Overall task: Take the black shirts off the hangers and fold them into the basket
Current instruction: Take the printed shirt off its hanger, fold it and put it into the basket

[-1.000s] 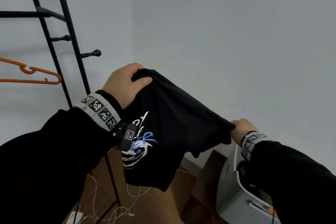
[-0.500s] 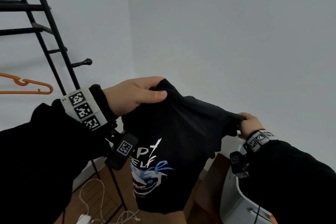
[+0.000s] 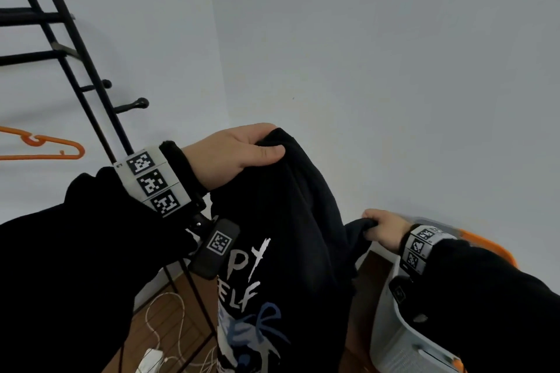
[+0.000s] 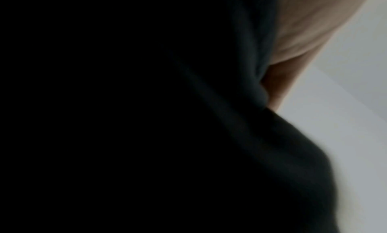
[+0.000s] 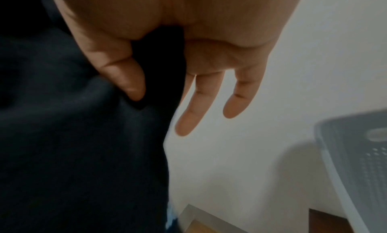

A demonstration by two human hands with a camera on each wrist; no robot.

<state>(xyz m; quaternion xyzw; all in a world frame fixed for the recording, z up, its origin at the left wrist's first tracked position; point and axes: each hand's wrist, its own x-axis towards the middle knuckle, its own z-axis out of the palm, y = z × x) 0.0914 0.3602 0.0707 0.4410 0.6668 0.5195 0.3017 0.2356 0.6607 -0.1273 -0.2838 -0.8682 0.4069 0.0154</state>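
A wooden floor (image 3: 169, 318) and grey walls (image 3: 394, 70) are seen. The black shirt (image 3: 291, 251) is clamped in the left hand (image 3: 233, 154) and pinched by the right hand (image 3: 385, 230), now lowered nearer the basket (image 3: 394, 339).

left side: black rack (image 3: 75, 63) and orange hanger (image 3: 45, 148) crowd it
right side: basket (image 3: 391, 327) sits low by the wall
middle: hanging shirt (image 3: 291, 251) fills it
up top: open

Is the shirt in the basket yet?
No. Shirt hangs in the air between left hand and right hand, beside the basket.
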